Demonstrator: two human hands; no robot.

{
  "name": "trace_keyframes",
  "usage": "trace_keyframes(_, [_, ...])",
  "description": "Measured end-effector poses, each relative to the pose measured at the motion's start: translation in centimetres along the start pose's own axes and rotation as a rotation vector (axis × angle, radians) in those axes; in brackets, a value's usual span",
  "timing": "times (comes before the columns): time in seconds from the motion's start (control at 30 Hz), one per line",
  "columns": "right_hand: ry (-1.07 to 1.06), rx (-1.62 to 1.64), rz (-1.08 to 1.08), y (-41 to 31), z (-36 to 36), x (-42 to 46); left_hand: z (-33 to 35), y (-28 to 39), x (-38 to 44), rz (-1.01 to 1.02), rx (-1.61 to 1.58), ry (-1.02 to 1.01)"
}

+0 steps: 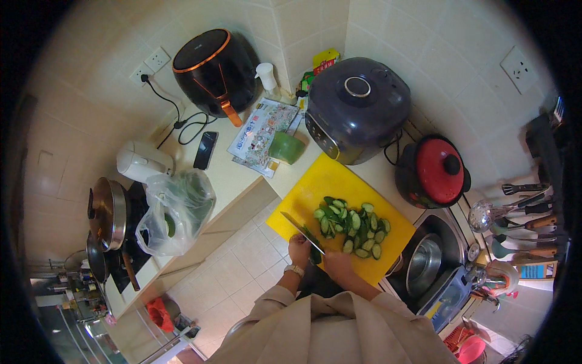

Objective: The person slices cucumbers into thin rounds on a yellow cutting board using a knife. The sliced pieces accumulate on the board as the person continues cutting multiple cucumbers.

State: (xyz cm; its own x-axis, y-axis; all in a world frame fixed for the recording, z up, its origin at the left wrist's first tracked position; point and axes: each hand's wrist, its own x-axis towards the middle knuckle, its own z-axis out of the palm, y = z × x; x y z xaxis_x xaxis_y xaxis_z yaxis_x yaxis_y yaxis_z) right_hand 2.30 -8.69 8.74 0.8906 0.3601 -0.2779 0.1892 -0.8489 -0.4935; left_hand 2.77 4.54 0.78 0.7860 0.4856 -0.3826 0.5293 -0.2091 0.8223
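Note:
A yellow cutting board point(291, 195) lies in front of me on the counter corner. My right hand point(337, 266) grips the handle of a kitchen knife point(300, 228), whose blade slants up and left over the board's near-left part. On the blade's near side my left hand point(298, 251), with a watch at the wrist, holds a dark green length of cucumber point(314, 255); fingers and blade partly hide it. Oval cucumber slices point(355, 221) lie in a loose heap on the middle of the board, beyond the knife.
Behind the board stand a dark rice cooker point(357, 104) and a red-lidded pot point(439, 170). The sink point(448, 227) is to the right. Green melon-like produce point(286, 148) lies on a printed packet point(259, 132). A plastic bag point(177, 214) and phone point(206, 150) are at left.

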Motion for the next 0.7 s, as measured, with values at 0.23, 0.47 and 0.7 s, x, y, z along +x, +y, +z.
trace_keyframes(0.23, [-0.023, 0.054, 0.046, -0.3, -0.1, 0.4, 0.3, -1.3, 0.5, -0.076, -0.078, -0.008])
trace_keyframes(0.47, [-0.031, 0.135, 0.079, 2.6, 4.9, 3.5, 0.8, -3.2, 0.2, 0.002, -0.167, 0.032])
trace_keyframes(0.7, [0.117, 0.2, 0.024, 3.0, 3.6, 2.6, 0.6, -1.9, -1.1, -0.053, -0.117, 0.039])
